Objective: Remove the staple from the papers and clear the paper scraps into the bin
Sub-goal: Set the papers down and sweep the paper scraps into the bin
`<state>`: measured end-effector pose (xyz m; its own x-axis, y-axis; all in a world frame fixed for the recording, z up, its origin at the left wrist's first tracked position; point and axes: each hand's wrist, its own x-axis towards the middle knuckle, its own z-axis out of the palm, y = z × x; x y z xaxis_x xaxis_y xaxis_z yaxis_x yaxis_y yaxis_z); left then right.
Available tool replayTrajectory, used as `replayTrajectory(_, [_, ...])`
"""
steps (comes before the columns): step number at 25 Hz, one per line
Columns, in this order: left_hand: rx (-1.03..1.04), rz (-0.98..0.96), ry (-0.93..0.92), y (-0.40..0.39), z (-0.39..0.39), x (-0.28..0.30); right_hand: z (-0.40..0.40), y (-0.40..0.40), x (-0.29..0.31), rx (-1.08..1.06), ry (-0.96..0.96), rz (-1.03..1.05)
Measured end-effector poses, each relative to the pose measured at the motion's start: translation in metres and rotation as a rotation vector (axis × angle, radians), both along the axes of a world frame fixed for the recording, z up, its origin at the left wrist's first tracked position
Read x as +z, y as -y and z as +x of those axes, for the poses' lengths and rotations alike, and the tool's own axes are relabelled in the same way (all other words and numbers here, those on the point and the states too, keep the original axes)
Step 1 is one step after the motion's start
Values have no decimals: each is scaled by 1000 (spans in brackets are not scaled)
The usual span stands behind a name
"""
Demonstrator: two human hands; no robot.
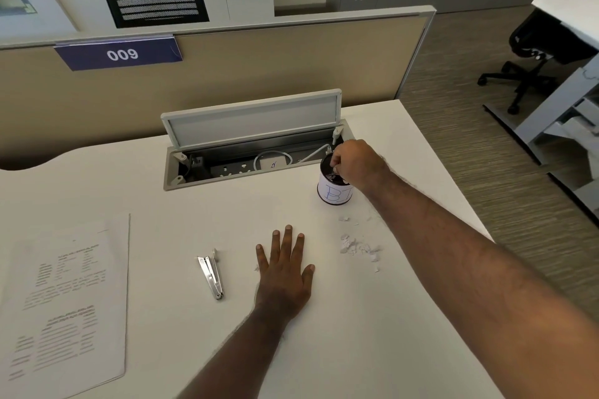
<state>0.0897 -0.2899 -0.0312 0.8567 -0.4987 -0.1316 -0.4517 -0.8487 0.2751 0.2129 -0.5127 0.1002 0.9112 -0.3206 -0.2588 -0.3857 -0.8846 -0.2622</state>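
The papers (pixel 69 301) lie flat on the white desk (pixel 194 204) at the left. The print on them is too blurry to read, and the bottom left corner is cut off by the edge of the view. No staple can be made out on them. Near them, to the right, lies a shiny metal staple remover (pixel 211 275), long and thin.

The little round bin (pixel 334 191) stands farther back on the right. It has a white paper label with blue letters, but the arm hides part of the word. The right hand (pixel 351 165) is over the top of the bin with its fingers pinched close together. Something small and pale seems to be between the fingertips, but it is too tiny to tell what it is.

A small heap of paper scraps (pixel 358 246) lies on the desk in front of the bin, torn and crumbly. A few more bits sit just beside the bin.

The left hand (pixel 285 272) lies flat on the desk with fingers spread wide, holding nothing. It is between the staple remover and the scraps.

Behind the bin, a cable tray (pixel 227 168) is sunk in the desk with its grey lid up. White cables curl inside.
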Motion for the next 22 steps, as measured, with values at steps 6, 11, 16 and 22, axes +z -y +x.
replayTrajectory(6, [-19, -17, 22, 0, 1, 1, -40, 24, 13, -108, 513, 165])
replayTrajectory(11, [58, -47, -26, 11, 4, 8, -102, 76, -40, -296, 244, 89])
replayTrajectory(16, [-20, -59, 4, 37, 12, 16, -126, 76, -88, -115, 156, 148])
replayTrajectory(22, [-255, -125, -111, 81, 28, 40, -127, 51, -94, 50, 123, 98])
